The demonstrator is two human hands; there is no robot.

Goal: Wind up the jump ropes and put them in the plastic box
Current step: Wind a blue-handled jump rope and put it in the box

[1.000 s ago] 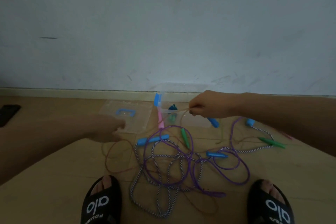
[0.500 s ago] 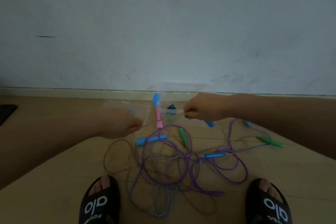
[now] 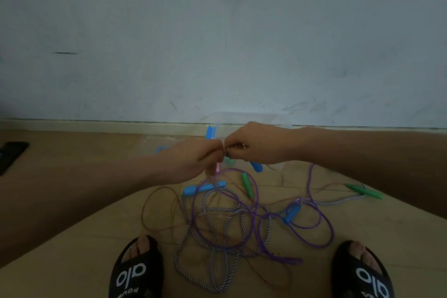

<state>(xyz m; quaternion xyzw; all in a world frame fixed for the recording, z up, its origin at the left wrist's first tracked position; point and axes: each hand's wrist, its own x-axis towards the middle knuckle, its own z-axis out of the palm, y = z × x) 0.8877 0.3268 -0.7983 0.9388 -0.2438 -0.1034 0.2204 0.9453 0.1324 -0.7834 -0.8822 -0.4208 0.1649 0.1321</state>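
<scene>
jump ropes (image 3: 232, 220) lie tangled on the wooden floor (image 3: 362, 237) just in front of the clear plastic box (image 3: 242, 118) by the wall, while above the tangle the left hand (image 3: 193, 159) and right hand (image 3: 256, 145) meet fingertip to fingertip, both pinching a thin brown rope (image 3: 157, 201).

one head-worn wide-angle view looks forward and down from standing height, facing a wall (image 3: 217, 31); floor (image 3: 72, 261), both forearms and sandalled feet (image 3: 136, 271) lie near, below the lens.
</scene>
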